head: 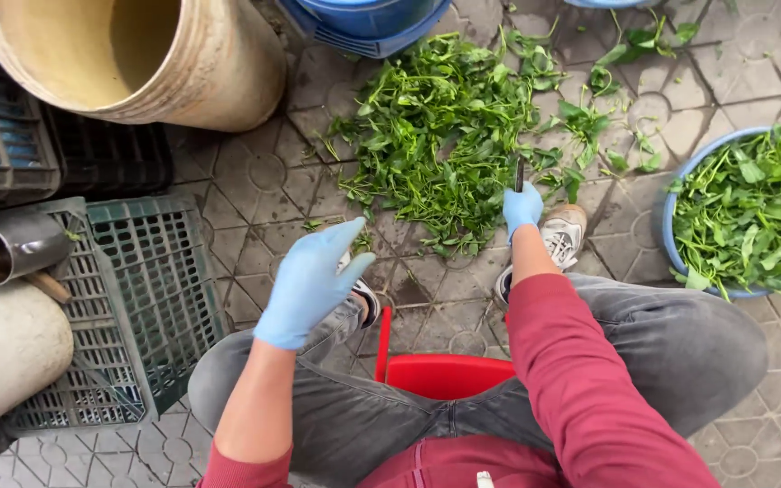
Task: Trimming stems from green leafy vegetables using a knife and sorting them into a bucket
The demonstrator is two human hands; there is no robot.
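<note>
Green leafy stems lie in a loose heap [440, 136] on the paved floor [255, 194] ahead of the seated person, while more fill the blue basin [680, 194] at right. The gloved left hand [311, 282] hangs spread and empty; the gloved right hand [522, 208] grips a dark knife handle [520, 173]. A green crate [151, 289], a tan tub [219, 72] and a metal cup [6, 246] stand at left.
</note>
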